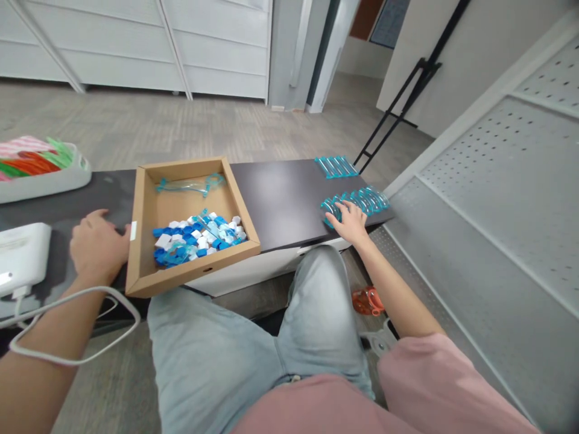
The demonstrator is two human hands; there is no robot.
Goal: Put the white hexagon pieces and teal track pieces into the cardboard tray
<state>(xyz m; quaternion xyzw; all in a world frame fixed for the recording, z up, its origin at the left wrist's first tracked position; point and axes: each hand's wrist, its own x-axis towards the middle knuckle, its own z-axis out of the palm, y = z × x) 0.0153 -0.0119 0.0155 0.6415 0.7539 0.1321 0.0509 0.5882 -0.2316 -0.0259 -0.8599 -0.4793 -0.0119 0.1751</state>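
Observation:
My right hand [350, 222] lies on the dark table [280, 199] at its right end, fingers spread over the near row of clear blue tubes [366, 200]. A second group of blue tubes [335, 166] lies farther back. My left hand [97, 244] rests on the table beside the left wall of a shallow cardboard tray [140, 241], fingers loosely curled, holding nothing I can make out. Inside the tray sits a heap of small blue and white caps [196, 236] and a few clear tubes [190, 184].
A white device [20, 256] with a white cable [72, 355] sits at the left edge. A grey bin [54, 178] of red, green and pink items stands at the back left. An orange object [367, 300] lies on the floor. A perforated grey panel [497, 199] runs along the right.

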